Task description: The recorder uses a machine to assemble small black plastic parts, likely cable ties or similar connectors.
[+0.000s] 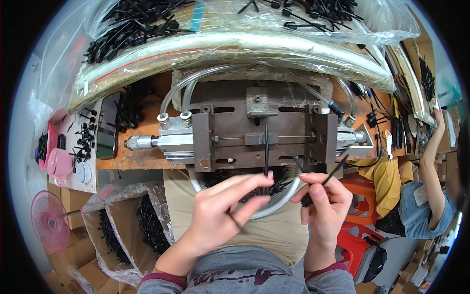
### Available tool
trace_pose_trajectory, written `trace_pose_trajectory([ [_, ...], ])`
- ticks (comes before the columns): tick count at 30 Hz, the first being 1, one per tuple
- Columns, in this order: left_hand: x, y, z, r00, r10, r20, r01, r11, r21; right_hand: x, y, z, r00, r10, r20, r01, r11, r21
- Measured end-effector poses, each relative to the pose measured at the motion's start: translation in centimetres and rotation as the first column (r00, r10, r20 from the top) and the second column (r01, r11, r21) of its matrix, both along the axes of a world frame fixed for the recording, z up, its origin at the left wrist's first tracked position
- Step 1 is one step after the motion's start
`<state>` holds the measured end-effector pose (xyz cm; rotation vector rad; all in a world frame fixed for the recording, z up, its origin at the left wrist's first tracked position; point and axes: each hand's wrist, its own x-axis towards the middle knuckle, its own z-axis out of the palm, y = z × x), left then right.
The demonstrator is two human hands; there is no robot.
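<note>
My left hand (pixel 213 213) is in front of a brown metal fixture (pixel 235 100). Its fingers are closed around the thick lower end of a black plastic part with a long thin stem (pixel 266 159). The stem points away from me and crosses the small metal block (pixel 253 139) at the fixture's middle. To the right, my right hand (pixel 325 203) pinches another black stemmed part (pixel 335 170), tilted up and to the right. A second dark stem shows by its index finger; whether it belongs to the same part I cannot tell.
Air cylinders (pixel 176 142) with clear hoses flank the fixture. Below it, a round clear-rimmed container (pixel 290 193) holds black parts. Bagged black parts (pixel 132 29) lie at the back. At left are a pink fan (pixel 50 221) and lined boxes (pixel 120 225); at right, red stools (pixel 353 240) and another person's arm (pixel 431 152).
</note>
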<state>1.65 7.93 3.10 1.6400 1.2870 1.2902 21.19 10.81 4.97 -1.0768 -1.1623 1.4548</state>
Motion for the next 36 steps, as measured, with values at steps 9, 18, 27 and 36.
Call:
trace_pose_trajectory([
  [9,-1.1,-1.6,0.8,0.462,-0.052,0.886,0.377,0.915,-0.143,-1.0,-0.3,-0.3,0.995,0.094,-0.031,-0.096,0.994,-0.061],
  [18,0.3,-1.7,0.1,0.352,-0.133,0.926,0.366,0.931,-0.005,-1.4,-0.3,-0.8,0.987,0.147,-0.059,-0.151,0.986,-0.076],
  [27,2.0,-1.5,1.2,0.985,0.074,-0.156,-0.038,0.975,0.220,-2.6,-0.6,-0.8,0.987,0.157,-0.018,-0.158,0.987,-0.043],
  [36,1.1,-0.8,0.6,0.995,-0.004,-0.101,0.038,0.942,0.332,-2.5,-1.2,-1.3,0.984,0.167,-0.059,-0.168,0.986,-0.016],
])
